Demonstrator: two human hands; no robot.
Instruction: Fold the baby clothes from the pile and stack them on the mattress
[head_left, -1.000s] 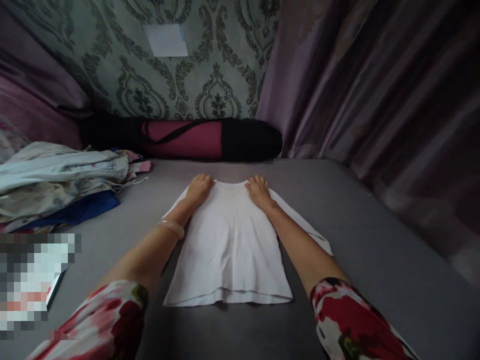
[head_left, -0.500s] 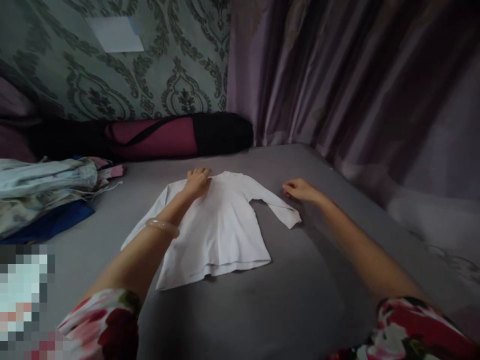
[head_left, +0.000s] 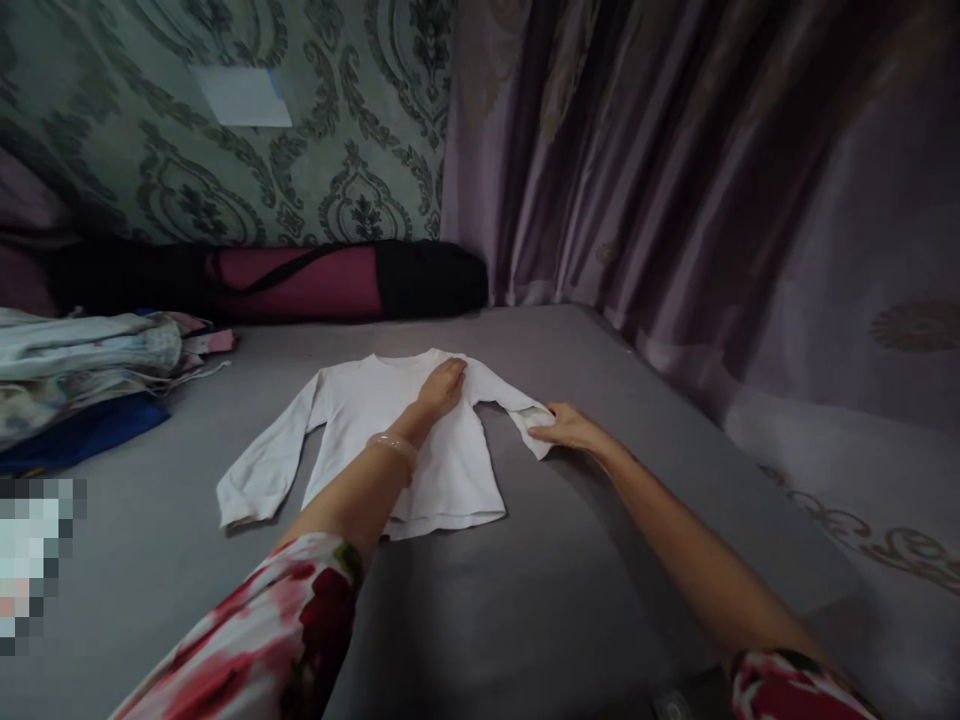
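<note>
A white long-sleeved shirt lies spread on the grey bed surface, its neckline toward the wall. My left hand lies flat on the shirt near the right-hand shoulder, fingers extended, a pale bangle on the wrist. At the end of the right-hand sleeve, my right hand pinches the cuff between thumb and fingers. The other sleeve stretches out to the lower left, with no hand on it.
A heap of folded clothes with a blue piece lies on the left. Along the patterned wall rests a long black and maroon bag. Purple curtains hang on the right.
My left hand has moved right across the shirt, toward the other shoulder. My right hand has come down and left and taken hold of the sleeve cuff. The view has shifted slightly.
</note>
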